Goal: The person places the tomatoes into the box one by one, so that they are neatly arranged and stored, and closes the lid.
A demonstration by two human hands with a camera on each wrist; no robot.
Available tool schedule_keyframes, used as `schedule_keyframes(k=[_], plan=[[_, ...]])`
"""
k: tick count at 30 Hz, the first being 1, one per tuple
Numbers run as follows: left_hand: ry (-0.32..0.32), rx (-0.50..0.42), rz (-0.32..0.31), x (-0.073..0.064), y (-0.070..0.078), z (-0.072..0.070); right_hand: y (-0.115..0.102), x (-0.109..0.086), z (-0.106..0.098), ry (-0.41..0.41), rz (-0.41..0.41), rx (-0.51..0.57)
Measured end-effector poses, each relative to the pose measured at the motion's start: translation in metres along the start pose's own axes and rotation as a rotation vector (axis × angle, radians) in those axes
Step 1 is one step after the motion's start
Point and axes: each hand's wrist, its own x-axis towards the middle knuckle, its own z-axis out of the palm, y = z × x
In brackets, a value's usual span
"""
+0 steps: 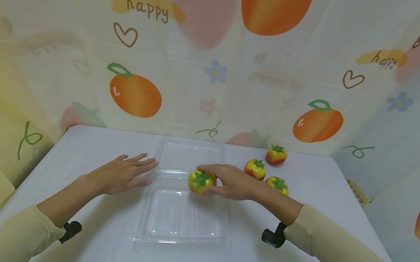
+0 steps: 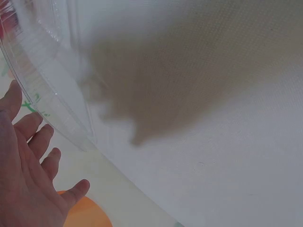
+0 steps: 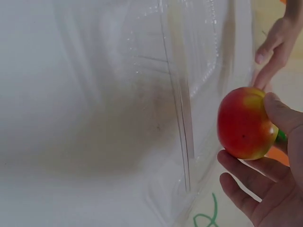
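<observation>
My right hand (image 1: 233, 183) grips a yellow-and-red persimmon (image 1: 199, 182) with a green leafy top, thumb on one side and fingers on the other. In the right wrist view the red underside of this persimmon (image 3: 241, 123) shows above the clear plastic. Below it lies an opened clear plastic clamshell box (image 1: 174, 242), its two halves spread one behind the other with the fold between them. At the box's left side my left hand (image 1: 121, 176) hovers with fingers spread and nothing in it; in the left wrist view its fingertips (image 2: 34, 120) overlap the clear plastic.
Three more persimmons sit at the back right: one (image 1: 255, 169) nearest the box, another (image 1: 276, 156) farther back, and a third (image 1: 278, 183) partly behind my right forearm. A white cloth covers the table (image 1: 95, 148). A fruit-printed curtain (image 1: 183, 89) hangs behind and beside it.
</observation>
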Motion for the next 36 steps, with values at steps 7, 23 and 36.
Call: schedule_keyframes(k=[7, 23, 36], plan=[[0.002, 0.002, -0.005, -0.001, 0.002, -0.001, -0.011, 0.008, 0.007, -0.001, -0.024, 0.007], [0.002, 0.006, -0.003, 0.0, 0.001, 0.0, -0.028, 0.033, 0.028, -0.074, -0.048, -0.007], [-0.007, 0.005, -0.004, -0.002, 0.003, -0.003, -0.04, 0.051, 0.044, -0.088, -0.066, -0.072]])
